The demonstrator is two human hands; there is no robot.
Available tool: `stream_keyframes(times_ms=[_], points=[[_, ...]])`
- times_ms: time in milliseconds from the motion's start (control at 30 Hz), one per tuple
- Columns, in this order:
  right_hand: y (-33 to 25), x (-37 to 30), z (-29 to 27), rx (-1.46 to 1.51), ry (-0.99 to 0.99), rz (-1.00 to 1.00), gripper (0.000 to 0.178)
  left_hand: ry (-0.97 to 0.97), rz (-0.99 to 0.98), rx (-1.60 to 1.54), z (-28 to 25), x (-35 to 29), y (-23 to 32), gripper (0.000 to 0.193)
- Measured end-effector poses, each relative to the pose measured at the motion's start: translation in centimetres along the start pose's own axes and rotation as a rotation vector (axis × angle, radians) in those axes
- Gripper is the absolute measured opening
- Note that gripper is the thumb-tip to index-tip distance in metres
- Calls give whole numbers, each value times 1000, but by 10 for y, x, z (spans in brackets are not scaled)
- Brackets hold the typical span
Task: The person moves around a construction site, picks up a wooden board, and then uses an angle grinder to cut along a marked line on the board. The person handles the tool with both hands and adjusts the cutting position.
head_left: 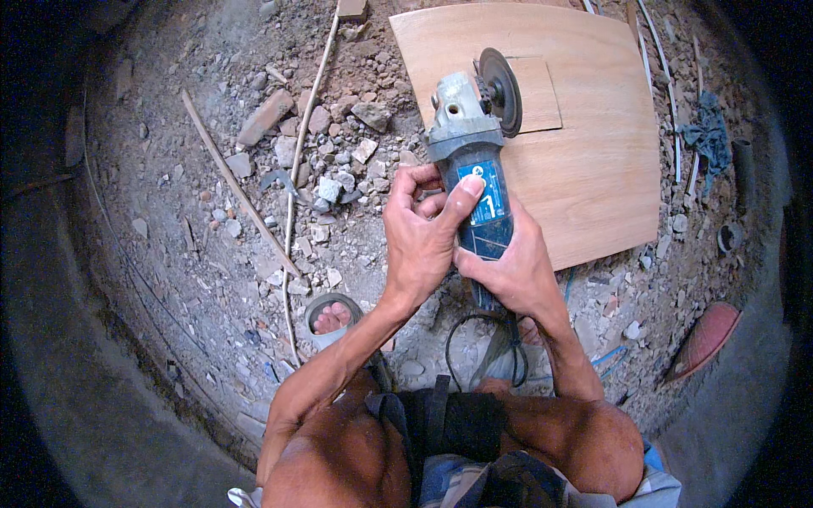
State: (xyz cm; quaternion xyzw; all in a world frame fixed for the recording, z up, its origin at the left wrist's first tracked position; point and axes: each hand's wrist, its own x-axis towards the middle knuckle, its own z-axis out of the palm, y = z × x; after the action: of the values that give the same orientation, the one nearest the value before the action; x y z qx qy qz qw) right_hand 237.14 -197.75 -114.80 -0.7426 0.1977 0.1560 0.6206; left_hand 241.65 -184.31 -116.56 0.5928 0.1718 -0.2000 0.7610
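Bare left hand (pixel 419 237) and bare right hand (pixel 521 262) both grasp one blue, grey-headed angle grinder (pixel 487 207) with one dark round disc (pixel 506 93); grinder overlaps left edge of one pale-brown plywood board (pixel 597 169) in view. Left of board: two slender pale sticks (pixel 240 183). Right of board: one crumpled blue rag (pixel 708 133).

floor (pixel 182 144), earthen, strewn with rubble (pixel 364 165)
grey-brown dirt (pixel 212 72); loose stones (pixel 370 116); reddish brick chunk (pixel 265 118), upper left; smooth grey bands (pixel 55 339) along both sides; light dimmer there.
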Motion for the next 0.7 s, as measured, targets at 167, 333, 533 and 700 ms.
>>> stream_keyframes(times_ms=[167, 333, 533, 700], points=[[-6, -8, 1, 0, 17, -3, 64, -36, -24, -44, 3, -10, 11, 49], [-19, -23, -24, -64, 119, 3, 64, -137, 228, 316, -1, 6, 20, 51], [-34, -45, -85, 60, 310, 161, 53, 109, 297, 529, -30, 76, 34, 48], [-36, -49, -117, 15, 496, 8, 40, 15, 281, 735, -35, 14, -25, 46]])
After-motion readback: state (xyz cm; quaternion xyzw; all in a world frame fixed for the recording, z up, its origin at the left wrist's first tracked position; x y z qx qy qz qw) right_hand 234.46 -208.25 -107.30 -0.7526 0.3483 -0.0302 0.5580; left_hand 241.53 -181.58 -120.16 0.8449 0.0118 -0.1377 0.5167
